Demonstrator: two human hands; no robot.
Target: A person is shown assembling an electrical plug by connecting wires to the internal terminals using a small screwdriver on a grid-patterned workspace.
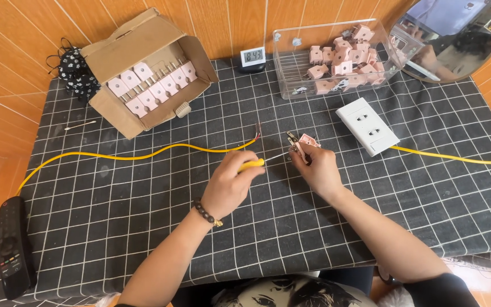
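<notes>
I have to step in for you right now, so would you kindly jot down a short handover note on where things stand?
Left hand: gripping a yellow-handled screwdriver, tip pointed at the plug.
Right hand: holding a pink plug just above the table.
Yellow cable: lies across the checked cloth, its bared end near the plug, not attached.
Cardboard box at back left holds a row of pink plugs; the clear bin at back right holds a loose pile.
White socket block sits right of the hands.
Done: cable end looks stripped. Left: cable not yet joined to the held plug.
</notes>
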